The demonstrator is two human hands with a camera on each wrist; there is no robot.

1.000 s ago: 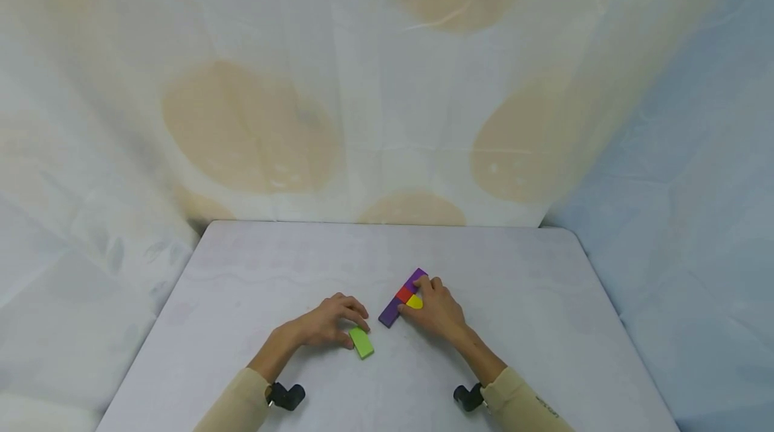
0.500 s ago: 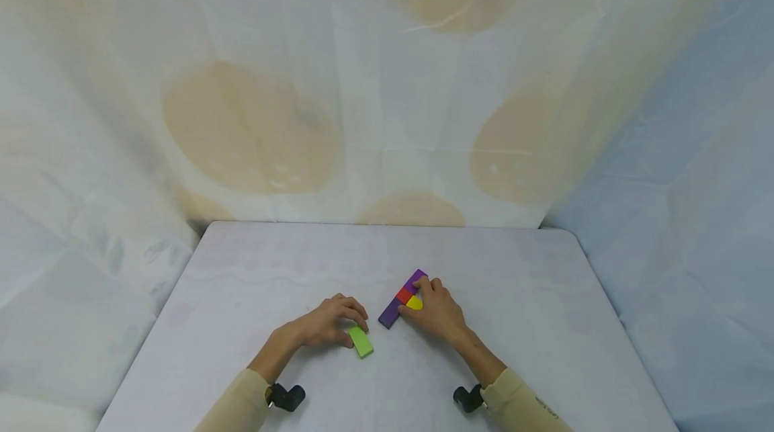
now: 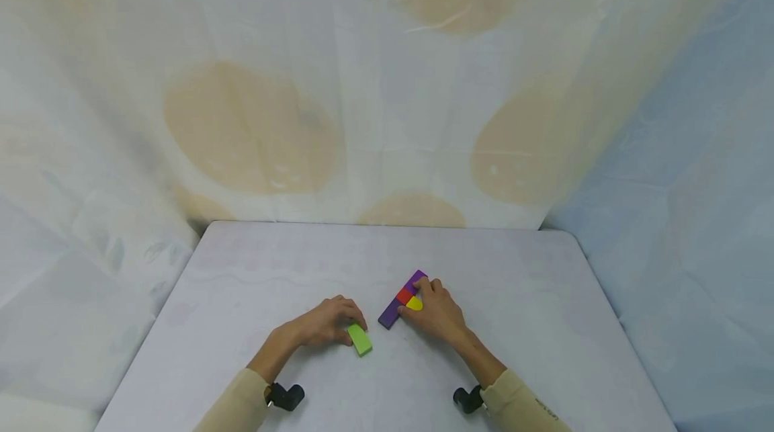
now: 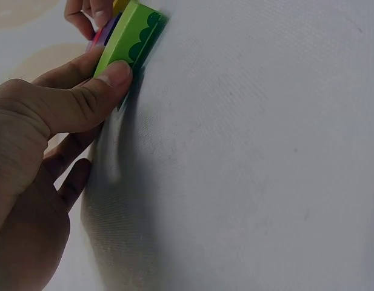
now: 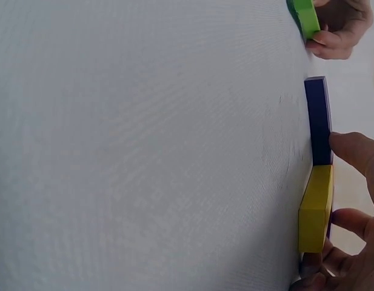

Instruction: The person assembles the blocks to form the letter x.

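on the table (image 3: 254, 271), left grip (image 3: 323, 323) pinches green block (image 3: 360, 340); right grip (image 3: 437, 311) holds yellow pc (image 3: 414, 303) w/ curled fingers.

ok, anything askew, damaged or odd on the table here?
Nothing stands out. The green block lies flat under the left hand, apart from the purple bar. The right hand rests on the yellow piece beside the red piece. No damage or spill on the table.
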